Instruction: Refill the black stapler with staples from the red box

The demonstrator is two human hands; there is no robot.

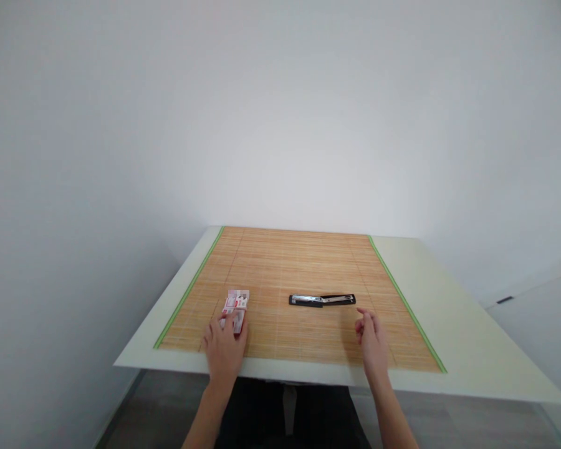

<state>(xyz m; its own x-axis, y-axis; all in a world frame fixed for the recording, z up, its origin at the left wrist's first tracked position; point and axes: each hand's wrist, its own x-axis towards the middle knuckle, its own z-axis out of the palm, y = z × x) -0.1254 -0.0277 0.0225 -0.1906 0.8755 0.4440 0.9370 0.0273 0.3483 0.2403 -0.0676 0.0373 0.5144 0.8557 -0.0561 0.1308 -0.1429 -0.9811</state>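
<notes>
My left hand rests at the near left of the bamboo mat, its fingers and thumb around a small red-and-white printed box. The box's far end has a raised flap, and part of its near end is hidden under the fingers. To the right of the mat's middle lies a black stapler, unfolded flat so that its metal parts show. My right hand is just right of and nearer than the stapler, apart from it. Its fingers are curled in, and whatever they may hold is hidden.
The bamboo mat with green side borders covers much of a white table. A pale wall stands behind the table. My lap in dark clothing is at the near edge. A small dark object shows at the far right.
</notes>
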